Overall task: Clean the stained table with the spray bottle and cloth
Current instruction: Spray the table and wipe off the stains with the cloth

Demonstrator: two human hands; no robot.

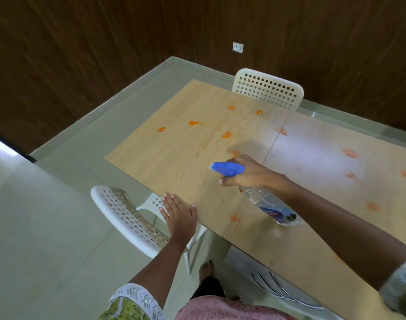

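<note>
A light wooden table (174, 158) carries several orange stains (226, 134) scattered over its top. My right hand (248, 174) grips a clear spray bottle (273, 209) by the neck, its blue nozzle (227, 168) aimed left over the table. A finger lies at the trigger. My left hand (178, 213) lies flat with straight fingers on the table's near left edge. No cloth is in view.
A white perforated chair (128, 218) stands tucked at the table's left side, under my left hand. Another white chair (269, 88) stands at the far end. A third chair (278, 287) sits below the near edge. Brown wood walls enclose the corner. My foot (206, 269) is on the tiled floor.
</note>
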